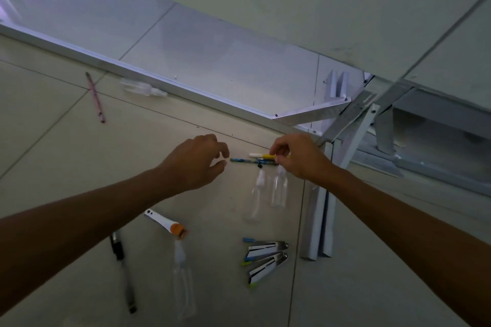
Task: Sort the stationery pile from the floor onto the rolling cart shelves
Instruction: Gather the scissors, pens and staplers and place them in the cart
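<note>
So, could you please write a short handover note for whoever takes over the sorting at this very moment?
Right hand pinches a yellow pen from the small pen cluster on the floor.
Left hand hovers open beside the cluster, holding nothing.
Still on the floor: pink pencil, black pen, clear bottles, clips.
No cart shelf shows any stationery; nearly everything is left.

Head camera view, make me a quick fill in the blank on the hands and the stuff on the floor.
1. The right hand pinches a ___ pen.
2. The left hand holds ___.
3. The pink pencil lies to the ___ of both hands.
4. The white tool has an ___ end.

Missing: yellow; nothing; left; orange
</note>
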